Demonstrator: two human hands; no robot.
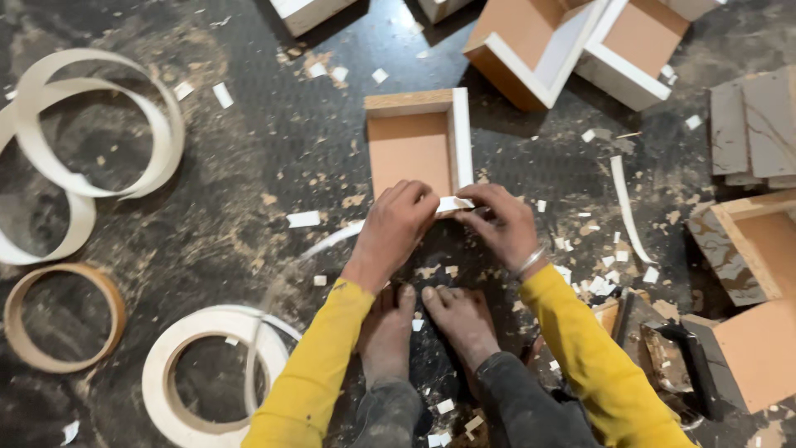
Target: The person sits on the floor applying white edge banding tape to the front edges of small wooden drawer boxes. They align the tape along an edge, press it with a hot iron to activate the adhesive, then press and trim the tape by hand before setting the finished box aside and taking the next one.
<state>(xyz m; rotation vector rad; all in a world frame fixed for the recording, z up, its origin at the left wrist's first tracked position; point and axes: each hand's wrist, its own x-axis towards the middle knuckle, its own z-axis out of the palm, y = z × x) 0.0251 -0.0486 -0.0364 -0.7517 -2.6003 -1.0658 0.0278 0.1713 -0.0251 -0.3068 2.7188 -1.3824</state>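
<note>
**Edge tape pressed onto a small box, floor work**

Both hands meet at the near edge of the box (419, 145), an open frame of brown board lying on the dark floor (274, 158) just beyond the person's bare feet (431, 319). The left hand (396, 228) curls its fingers closed over the near edge; the right hand (504, 224) pinches the white tape (454, 203) against the same edge, fingers shut on it. A loose tail of tape trails away to the left beneath the left hand.

Progress, as judged from the frame: the right wall of the box already shows a white band, the near edge is in hand, and the far wall is still bare, pale board.

Room to move: open floor lies left of the box, up to the tape coils (91, 124) and the rolls (211, 373). To the right the space is tighter, with other boxes (746, 249), a stray strip (626, 207) and many white offcuts (601, 278) near the right forearm. More boxes (572, 46) sit just beyond the far wall.
</note>
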